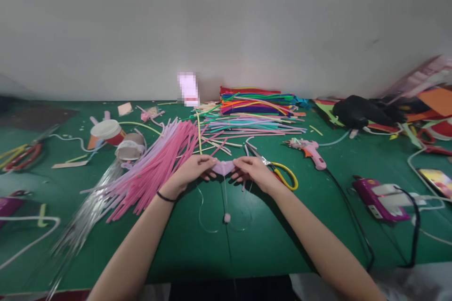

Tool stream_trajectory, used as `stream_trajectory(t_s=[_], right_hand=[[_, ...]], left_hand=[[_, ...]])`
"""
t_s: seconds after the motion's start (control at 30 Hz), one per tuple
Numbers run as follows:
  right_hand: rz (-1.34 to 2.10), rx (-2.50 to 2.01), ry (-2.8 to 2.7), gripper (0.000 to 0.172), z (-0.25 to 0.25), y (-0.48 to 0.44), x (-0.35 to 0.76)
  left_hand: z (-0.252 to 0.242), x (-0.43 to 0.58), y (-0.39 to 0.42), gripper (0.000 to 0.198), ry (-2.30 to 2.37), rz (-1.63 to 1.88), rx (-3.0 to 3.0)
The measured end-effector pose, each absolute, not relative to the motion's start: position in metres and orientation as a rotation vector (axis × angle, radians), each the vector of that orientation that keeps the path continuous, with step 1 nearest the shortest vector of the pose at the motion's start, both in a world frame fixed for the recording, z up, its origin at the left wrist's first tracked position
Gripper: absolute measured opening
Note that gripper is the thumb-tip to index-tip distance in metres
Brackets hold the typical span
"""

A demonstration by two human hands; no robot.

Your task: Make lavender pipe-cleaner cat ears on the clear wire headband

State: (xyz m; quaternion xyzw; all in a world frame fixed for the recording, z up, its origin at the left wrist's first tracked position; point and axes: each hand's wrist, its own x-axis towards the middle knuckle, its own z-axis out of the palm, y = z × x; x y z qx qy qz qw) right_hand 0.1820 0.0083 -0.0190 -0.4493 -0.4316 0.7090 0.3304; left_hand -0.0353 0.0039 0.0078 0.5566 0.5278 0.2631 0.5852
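Between my two hands is a small pale-pink piece [223, 167], soft-looking and dipping to a point in the middle. My left hand [197, 169] pinches its left end, and my right hand [250, 171] pinches the right end. A thin strand hangs from its middle down to a small pink pompom-like ball [226, 218]. Clear thread curves loosely on both sides below my hands. Close to my right hand lie scissors [284, 174] with yellow handles. Left of my left hand spreads a bundle of pink pipe cleaners [165, 164].
A pink hot glue gun [314, 152] lies to the right, its black cord running toward the front edge. Multicoloured pipe cleaners [257, 103] are stacked at the back. A purple power strip [379, 197] sits far right. Clear strips [88, 211] and a lidded cup [108, 131] are left.
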Motion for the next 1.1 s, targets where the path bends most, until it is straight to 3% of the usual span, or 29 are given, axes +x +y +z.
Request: stream_trajectory(t_s=[0.2,0.33,0.53,1.1], right_hand=[[1.906,-1.136,-0.993,0.033,-0.0176,0.0129,0.1854],[1.896,-1.113,-0.964,0.026,-0.0163,0.0132,0.1851],[1.876,-1.096,-0.964,0.025,-0.0172,0.0132,0.1862],[1.845,-1.119,-1.121,0.023,-0.0183,0.0098,0.1852]], left_hand=[[0.0072,-0.0391,0.0055,0.035,1.173,0.676,1.142],[0.0045,-0.0371,0.0074,0.042,1.149,0.782,0.972],[0.0037,-0.0353,0.0071,0.026,1.221,0.844,1.007],[0.0043,-0.0316,0.0041,0.027,1.267,0.836,1.065]])
